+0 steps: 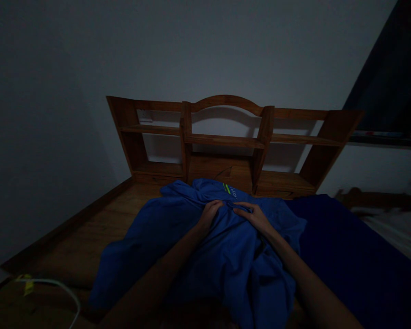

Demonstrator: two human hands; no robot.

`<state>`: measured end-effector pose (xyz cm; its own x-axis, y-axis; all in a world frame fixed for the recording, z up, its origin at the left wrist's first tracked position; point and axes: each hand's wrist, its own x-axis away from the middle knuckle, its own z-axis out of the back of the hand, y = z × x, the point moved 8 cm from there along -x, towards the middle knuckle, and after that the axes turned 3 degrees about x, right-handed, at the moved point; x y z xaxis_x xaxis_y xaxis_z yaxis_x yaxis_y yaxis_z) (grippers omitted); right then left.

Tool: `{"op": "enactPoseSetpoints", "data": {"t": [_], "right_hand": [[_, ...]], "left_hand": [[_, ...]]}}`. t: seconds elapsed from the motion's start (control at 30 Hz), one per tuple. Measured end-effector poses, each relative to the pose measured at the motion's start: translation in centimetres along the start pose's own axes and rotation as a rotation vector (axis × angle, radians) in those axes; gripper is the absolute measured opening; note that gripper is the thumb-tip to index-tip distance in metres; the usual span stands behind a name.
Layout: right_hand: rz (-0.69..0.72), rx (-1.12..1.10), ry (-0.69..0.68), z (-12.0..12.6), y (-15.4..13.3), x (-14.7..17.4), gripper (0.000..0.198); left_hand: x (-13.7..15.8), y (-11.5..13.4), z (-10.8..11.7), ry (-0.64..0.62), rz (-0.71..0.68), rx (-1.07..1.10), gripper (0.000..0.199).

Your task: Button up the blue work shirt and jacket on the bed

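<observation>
A loose blue garment (226,246) with pale lettering and a yellow-green stripe lies rumpled over a wooden surface in front of me. My left hand (210,214) is closed, its fingertips pinching the cloth just below the lettering. Close by on the right, my right hand (255,217) grips a fold of the same cloth between thumb and fingers. Only a small gap separates the two hands. Dim light hides the details of the fabric, and I cannot make out the garment's exact kind.
Behind the garment stands a wooden shelf unit (222,139) against a pale wall (205,50). Dark blue cloth (345,256) spreads to the right. A pale cable (60,284) with a yellow tag curves at the lower left. Wooden boards (99,228) show on the left.
</observation>
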<state>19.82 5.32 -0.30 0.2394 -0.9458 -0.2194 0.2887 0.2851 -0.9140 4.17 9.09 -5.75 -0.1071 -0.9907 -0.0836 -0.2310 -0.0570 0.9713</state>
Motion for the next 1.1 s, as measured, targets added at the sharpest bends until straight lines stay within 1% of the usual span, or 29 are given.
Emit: {"op": "enactPoseSetpoints", "data": {"t": [0.1,0.3,0.4,0.53,0.7,0.87,1.0,1.1], "right_hand": [[0.016,0.009,-0.001,0.0,-0.2,0.0,0.04],[-0.001,-0.001,0.006,0.1,0.0,0.0,0.041],[-0.017,-0.004,0.003,0.0,0.2,0.0,0.042],[-0.013,-0.006,-0.027,-0.1,0.0,0.1,0.04],[0.011,0.007,-0.074,-0.4,-0.5,0.3,0.038],[0.022,-0.004,-0.066,-0.3,-0.5,0.2,0.037],[0.005,0.011,-0.051,-0.2,-0.3,0.1,0.037],[0.01,0.005,-0.057,-0.2,-0.3,0.1,0.039]], "left_hand": [[0.1,0.3,-0.5,-0.06,-0.001,0.018,0.025],[0.6,0.7,-1.0,-0.037,0.071,0.114,0.028],[0.7,0.6,-0.9,-0.022,0.075,0.096,0.029],[0.4,0.4,-0.8,-0.034,0.034,0.059,0.03],[0.0,0.4,-0.5,-0.012,-0.029,-0.016,0.03],[0.0,0.8,-0.7,-0.032,-0.072,-0.055,0.028],[0.3,1.0,-1.1,-0.062,-0.069,-0.013,0.033],[0.4,1.1,-1.1,-0.051,-0.086,-0.021,0.034]]}}
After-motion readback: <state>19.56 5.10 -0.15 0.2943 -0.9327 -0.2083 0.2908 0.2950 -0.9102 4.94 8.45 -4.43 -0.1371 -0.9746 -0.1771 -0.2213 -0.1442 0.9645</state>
